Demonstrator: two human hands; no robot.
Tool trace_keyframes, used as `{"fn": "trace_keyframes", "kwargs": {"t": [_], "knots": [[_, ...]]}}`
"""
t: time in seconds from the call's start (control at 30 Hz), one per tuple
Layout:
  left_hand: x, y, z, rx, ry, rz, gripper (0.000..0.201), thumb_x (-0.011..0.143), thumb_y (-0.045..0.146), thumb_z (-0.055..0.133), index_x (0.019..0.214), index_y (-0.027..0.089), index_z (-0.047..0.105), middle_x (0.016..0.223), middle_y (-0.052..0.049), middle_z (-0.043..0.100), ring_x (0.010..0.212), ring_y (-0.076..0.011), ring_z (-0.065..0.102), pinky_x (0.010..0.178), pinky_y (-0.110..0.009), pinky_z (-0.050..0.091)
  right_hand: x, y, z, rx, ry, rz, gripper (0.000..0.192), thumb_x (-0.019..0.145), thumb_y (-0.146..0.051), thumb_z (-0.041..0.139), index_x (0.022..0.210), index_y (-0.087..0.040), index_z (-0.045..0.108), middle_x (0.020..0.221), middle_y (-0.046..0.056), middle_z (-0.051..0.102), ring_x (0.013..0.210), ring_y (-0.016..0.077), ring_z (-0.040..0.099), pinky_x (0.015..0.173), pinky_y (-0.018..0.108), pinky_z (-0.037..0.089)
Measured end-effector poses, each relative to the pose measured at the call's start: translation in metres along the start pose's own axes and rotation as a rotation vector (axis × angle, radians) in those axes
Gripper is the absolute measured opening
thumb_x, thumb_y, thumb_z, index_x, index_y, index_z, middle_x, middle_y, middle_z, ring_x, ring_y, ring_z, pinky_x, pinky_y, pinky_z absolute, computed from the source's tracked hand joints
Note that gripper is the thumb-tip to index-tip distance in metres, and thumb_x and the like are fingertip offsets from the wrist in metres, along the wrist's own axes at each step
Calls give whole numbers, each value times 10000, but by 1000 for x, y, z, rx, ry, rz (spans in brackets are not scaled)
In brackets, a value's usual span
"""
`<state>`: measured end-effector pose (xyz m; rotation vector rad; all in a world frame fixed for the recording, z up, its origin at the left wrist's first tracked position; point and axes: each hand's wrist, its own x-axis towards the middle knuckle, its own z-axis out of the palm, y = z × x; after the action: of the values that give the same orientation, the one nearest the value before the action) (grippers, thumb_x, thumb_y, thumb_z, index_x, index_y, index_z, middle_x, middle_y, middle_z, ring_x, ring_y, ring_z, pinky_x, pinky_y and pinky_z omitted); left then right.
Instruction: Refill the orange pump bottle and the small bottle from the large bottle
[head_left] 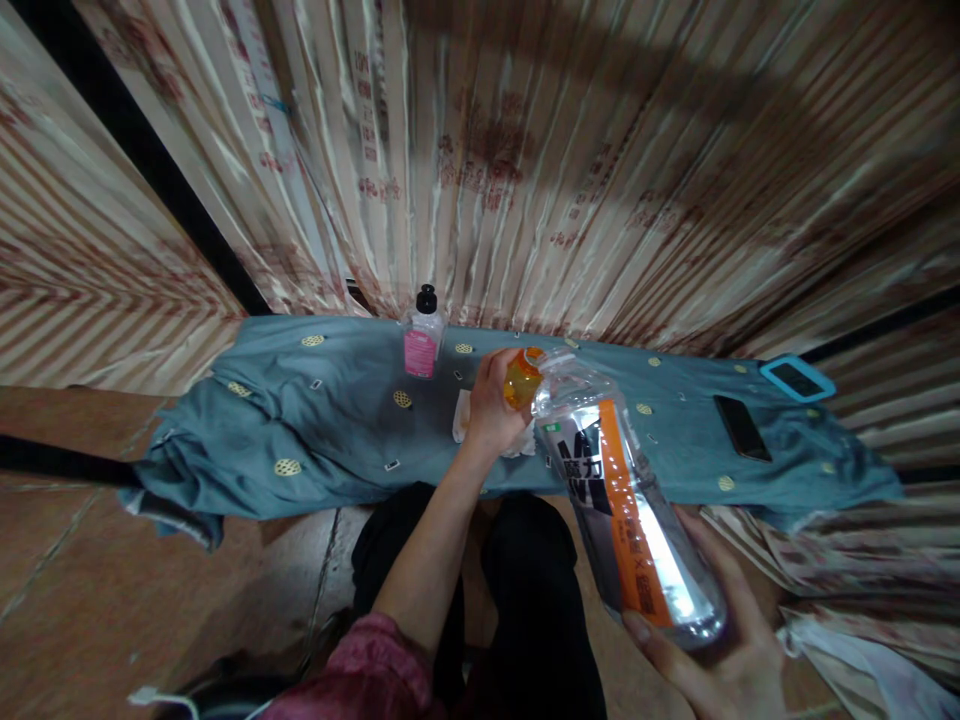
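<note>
My right hand grips the lower end of a large clear plastic bottle with a silver and orange label. The bottle is tilted, its neck pointing up and left toward my left hand. The fingers of that hand are closed around a small translucent orange cup, which may be a cap. It meets the bottle's mouth; whether liquid passes between them I cannot tell. Something white, perhaps a tissue, lies partly hidden beneath my left hand on the cloth.
A narrow surface is covered by a blue-green cloth with yellow prints. A pink-labelled bottle with a black cap stands at its back. On the right lie a dark phone and a blue-framed object. Patterned curtains hang behind.
</note>
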<state>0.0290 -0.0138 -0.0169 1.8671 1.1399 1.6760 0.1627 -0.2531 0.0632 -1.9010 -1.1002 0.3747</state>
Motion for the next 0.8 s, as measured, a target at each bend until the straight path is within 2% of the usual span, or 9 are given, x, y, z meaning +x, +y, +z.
{"fn": "trace_keyframes", "kwargs": {"t": [0.1,0.17,0.3,0.37,0.47,0.53,0.8], "knots": [[1,0,-1,8,-5,9,505,819,364,785,1226,228,519,1207,-96,655,1120,-238,655,978,-400,555,-1,-1,3,13,-1,-7,843,639,-629,799,1349,-226,591,1406,112,613,1360,387,510,1123,589,390],[1,0,-1,15,-6,15,495,831,393,773,1223,219,525,1200,-99,655,1117,-237,655,974,-399,556,-2,-2,5,15,0,-7,913,637,-661,793,1391,-205,556,1404,127,610,1339,383,525,1114,587,397],[2,0,-3,38,-13,15,463,845,413,759,1202,209,546,1184,-99,659,1111,-239,652,963,-396,558,-1,4,8,-5,18,-20,1050,586,-709,804,1442,-183,496,1506,148,524,1411,390,452,1035,505,477],[2,0,-4,51,-17,3,450,844,412,761,1190,209,557,1183,-94,661,1091,-235,656,950,-392,561,-2,11,9,43,15,-33,1001,568,-702,825,1380,-197,527,1464,136,559,1376,363,495,1008,450,497],[3,-1,-4,54,-15,-14,436,834,382,774,1180,212,571,1163,-82,668,1070,-234,661,934,-388,566,-3,22,11,144,-5,-11,899,557,-688,848,1270,-217,566,1267,93,671,1172,297,641,959,389,514],[3,-1,-4,47,-14,-22,433,822,345,787,1180,221,579,1144,-70,673,1070,-235,663,930,-385,567,-4,25,13,180,-17,25,887,539,-680,862,1243,-224,576,1205,75,694,1088,279,677,928,371,524],[3,-1,-7,32,-3,-79,455,780,328,822,1163,225,600,1141,-72,665,1037,-237,682,910,-386,575,-1,27,15,269,-63,76,887,535,-652,881,1262,-242,580,1187,62,722,1093,292,695,931,373,533]]}}
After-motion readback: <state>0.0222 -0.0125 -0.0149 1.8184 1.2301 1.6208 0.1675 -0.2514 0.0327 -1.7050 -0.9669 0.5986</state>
